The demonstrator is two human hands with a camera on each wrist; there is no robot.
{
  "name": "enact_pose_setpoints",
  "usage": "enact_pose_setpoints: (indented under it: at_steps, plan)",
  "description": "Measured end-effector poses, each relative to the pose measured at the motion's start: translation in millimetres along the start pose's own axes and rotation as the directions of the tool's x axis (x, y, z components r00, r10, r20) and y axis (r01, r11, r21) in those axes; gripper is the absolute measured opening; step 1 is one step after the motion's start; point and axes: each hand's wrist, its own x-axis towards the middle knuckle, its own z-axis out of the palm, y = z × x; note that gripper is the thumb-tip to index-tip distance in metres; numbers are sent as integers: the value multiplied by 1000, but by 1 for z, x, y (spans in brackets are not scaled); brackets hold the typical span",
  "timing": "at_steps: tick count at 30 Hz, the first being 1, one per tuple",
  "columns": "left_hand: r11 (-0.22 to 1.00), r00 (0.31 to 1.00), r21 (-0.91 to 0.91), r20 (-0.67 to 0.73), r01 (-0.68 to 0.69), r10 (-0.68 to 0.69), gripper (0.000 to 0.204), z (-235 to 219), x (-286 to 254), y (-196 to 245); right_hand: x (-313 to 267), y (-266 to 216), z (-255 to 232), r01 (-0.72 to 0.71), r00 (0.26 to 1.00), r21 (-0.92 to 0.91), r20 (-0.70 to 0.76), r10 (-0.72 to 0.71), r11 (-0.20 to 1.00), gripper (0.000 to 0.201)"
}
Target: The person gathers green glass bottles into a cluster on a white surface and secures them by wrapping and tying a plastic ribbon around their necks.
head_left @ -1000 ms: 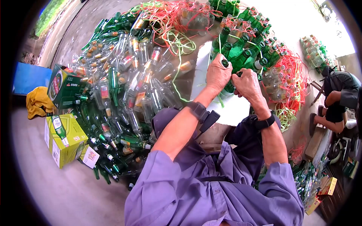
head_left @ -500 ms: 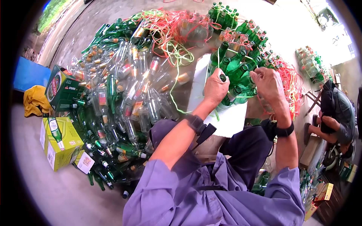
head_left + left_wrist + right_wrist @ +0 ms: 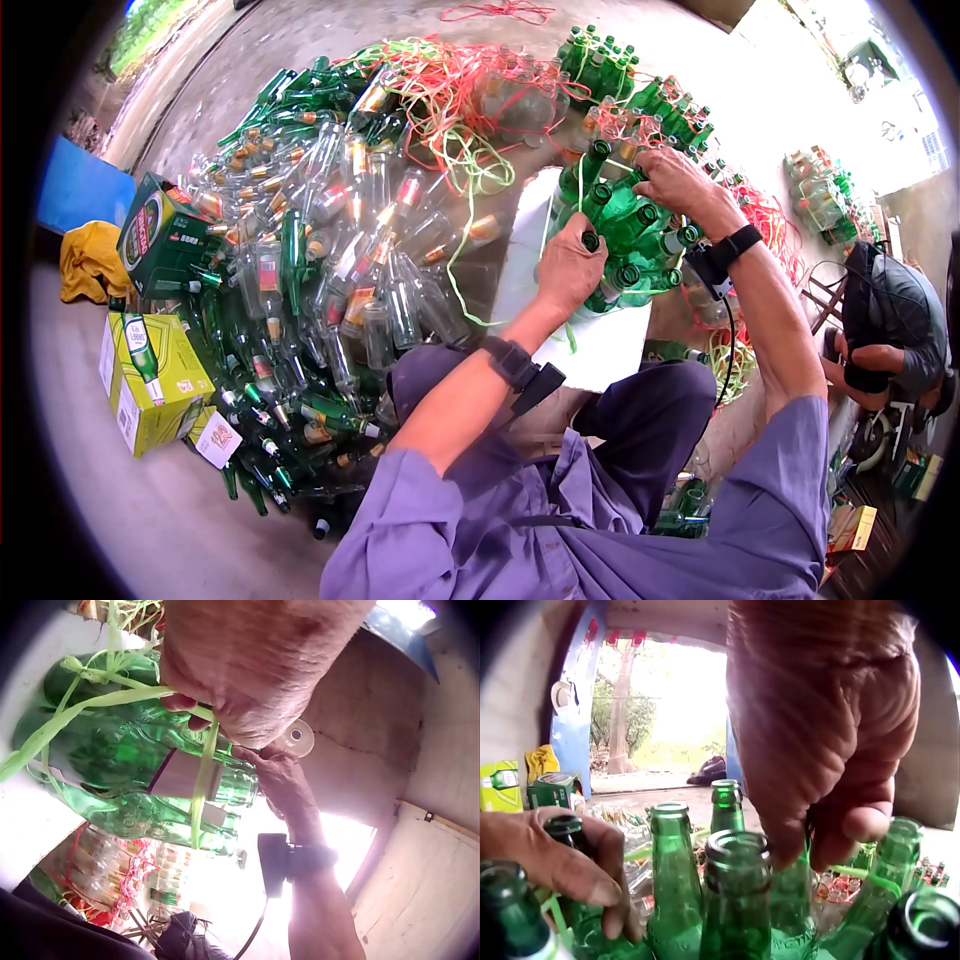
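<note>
While the left hand (image 3: 570,265) grips one bottle neck (image 3: 590,240) at the near edge of the bundle (image 3: 625,235), fingers curled round it with the green string (image 3: 97,701) caught under them, the right hand (image 3: 672,180) reaches over the far necks, its fingers bent and pinching at string there. The bundle stands on the white board (image 3: 600,335), between the loose bottle pile (image 3: 330,240) and other tied bundles (image 3: 690,115). Its bottles stand roughly upright, long axes vertical, mouths up, leaning slightly together. To bind well, I judge, the string should stay taut, the left hand anchoring while the right wraps low under the lips.
</note>
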Motion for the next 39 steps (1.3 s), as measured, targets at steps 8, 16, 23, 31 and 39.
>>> enact_pose_setpoints:
  at_steps: [8,16,23,31,39]
  plan:
    - [998,998,23,13,63,-63,21,0,0,3,8,12,13,9,990,107,-140,6,994,33]
    - [995,994,26,45,95,-96,19,-1,0,3,12,13,15,-76,973,173,-202,111,982,36]
    - [999,999,-20,20,47,-46,21,1,0,0,15,10,13,-208,966,173,-117,230,963,37]
    - [1000,1000,-29,12,-9,10,20,-1,-1,1,18,12,25,-237,947,79,-201,249,968,34]
    - [1000,1000,-14,-3,24,-24,20,-2,-1,1,-20,-26,-19,-200,934,66,-287,211,978,51]
